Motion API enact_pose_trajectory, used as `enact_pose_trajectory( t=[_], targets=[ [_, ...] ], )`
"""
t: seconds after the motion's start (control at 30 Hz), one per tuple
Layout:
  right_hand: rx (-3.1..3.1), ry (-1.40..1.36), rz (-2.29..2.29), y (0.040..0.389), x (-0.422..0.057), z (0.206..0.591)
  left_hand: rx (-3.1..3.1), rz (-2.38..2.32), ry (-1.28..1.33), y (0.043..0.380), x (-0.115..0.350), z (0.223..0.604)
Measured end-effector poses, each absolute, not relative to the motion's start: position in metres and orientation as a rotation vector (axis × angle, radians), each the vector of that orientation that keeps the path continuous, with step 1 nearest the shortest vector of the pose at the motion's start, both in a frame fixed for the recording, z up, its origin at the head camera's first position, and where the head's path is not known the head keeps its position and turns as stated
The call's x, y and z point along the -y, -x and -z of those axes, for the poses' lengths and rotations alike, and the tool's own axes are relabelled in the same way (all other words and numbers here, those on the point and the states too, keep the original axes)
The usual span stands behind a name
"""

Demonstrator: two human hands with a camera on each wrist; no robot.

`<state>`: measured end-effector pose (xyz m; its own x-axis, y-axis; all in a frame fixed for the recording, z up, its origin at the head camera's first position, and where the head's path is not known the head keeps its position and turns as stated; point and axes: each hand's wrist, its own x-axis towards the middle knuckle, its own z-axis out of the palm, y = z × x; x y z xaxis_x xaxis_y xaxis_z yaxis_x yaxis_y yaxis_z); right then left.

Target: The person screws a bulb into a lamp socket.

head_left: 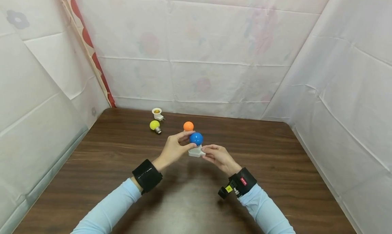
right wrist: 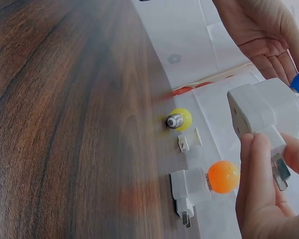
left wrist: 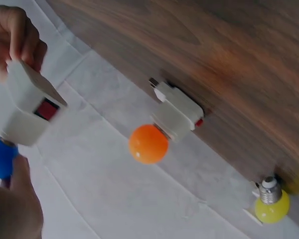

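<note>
The blue bulb point(head_left: 196, 138) is held above the worktop point(head_left: 260, 149), at the mouth of a white socket point(head_left: 194, 153); its globe is clamped by the thumb and fingers of the left hand point(head_left: 172, 149), and the socket's plug end is pinched in the grip of the right hand point(head_left: 221, 158). The step in hand is judged to be the turning of the bulb in its socket, though whether it is being screwed in or out cannot be told. For this, the socket is best held firmly against spinning, and the bulb turned in short twists about its own axis, untilted, so that the thread is not crossed. Only light pressure should be put on the globe, and the metal prongs point(right wrist: 280, 174) should be spared any bending. The globe is smooth and glossy, with a narrow metal band showing beneath it. The socket is boxy, apparently of plastic, with a red switch point(left wrist: 47, 108) set in it. An orange bulb point(head_left: 188, 126) is fitted in a similar white holder point(left wrist: 177, 114). Farther left, a yellow bulb point(head_left: 154, 125) with a ribbed metal base is laid near a smaller, flared socket point(head_left: 158, 117). The worktop is finished in dark, streaked wood grain.
</note>
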<state>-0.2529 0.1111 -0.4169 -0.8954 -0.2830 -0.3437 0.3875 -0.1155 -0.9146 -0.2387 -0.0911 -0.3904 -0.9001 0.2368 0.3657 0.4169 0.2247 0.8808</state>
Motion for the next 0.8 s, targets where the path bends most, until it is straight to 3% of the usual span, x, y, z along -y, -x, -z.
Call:
enact_pose_trajectory(
  t=[0.4, 0.8],
  targets=[
    [-1.728, -0.081, 2.028, 0.2529, -0.112, 0.4173, 2.425, 1.878, 0.755, 0.2434, 0.0991, 0.385],
    [-1.722, -0.098, 2.056, 0.2502, -0.1103, 0.4206, 2.29, 1.924, 0.69, 0.2398, 0.0941, 0.3928]
  ],
)
